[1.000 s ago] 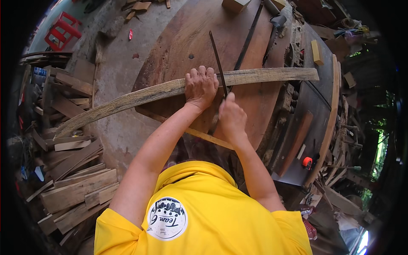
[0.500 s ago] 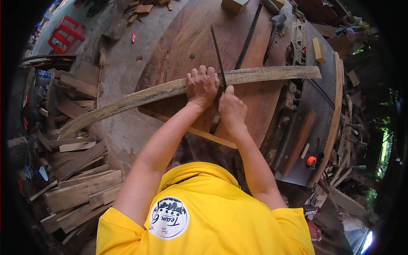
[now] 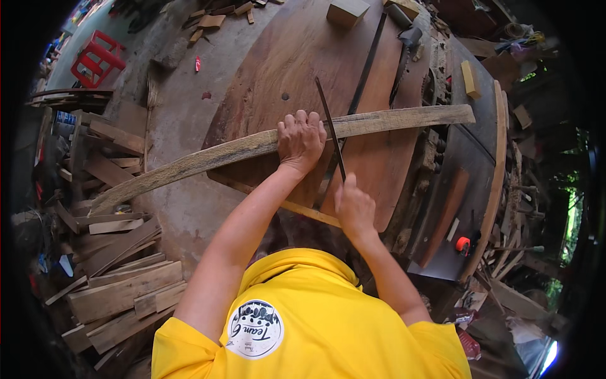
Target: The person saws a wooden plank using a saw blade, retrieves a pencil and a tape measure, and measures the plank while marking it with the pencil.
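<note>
The curved wooden slat (image 3: 404, 118) crosses the brown worktop (image 3: 271, 76), overhanging its left edge; it looks stiff, fairly light, rough rather than slippery, best held mid-length. There, the fingers of the left hand (image 3: 301, 140) grip it; rightward over the worktop, those of the right hand (image 3: 355, 203) are wrapped around a thin dark bar-shaped tool (image 3: 327, 112).

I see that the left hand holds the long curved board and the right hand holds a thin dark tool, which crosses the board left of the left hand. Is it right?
Not quite: the thin dark tool crosses the long curved board just right of the left hand, as the head view shows. The right hand does hold the tool.
</note>
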A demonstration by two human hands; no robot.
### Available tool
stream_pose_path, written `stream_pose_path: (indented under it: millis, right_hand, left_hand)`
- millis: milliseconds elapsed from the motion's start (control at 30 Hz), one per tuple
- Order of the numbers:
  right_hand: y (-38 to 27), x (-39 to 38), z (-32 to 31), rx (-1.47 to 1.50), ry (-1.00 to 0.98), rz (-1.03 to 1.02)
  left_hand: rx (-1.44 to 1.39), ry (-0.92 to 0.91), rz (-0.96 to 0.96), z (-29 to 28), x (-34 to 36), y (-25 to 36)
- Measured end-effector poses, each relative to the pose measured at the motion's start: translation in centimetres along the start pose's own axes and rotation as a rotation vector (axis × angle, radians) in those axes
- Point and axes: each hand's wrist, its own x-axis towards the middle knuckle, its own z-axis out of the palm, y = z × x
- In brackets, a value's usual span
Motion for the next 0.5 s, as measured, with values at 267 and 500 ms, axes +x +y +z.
stream_pose_path:
  millis: [267,500]
  right_hand:
    - [-0.3,5.9,1.2,0.084,0.118,-0.031]
    - [-0.5,0.6,-0.3,-0.004,0.072,-0.061]
  left_hand:
    - [-0.030,-0.031,0.015,0.6,0.0,1.0]
    - [0.046,-0.012,-0.018,-1.0,0.7,0.0]
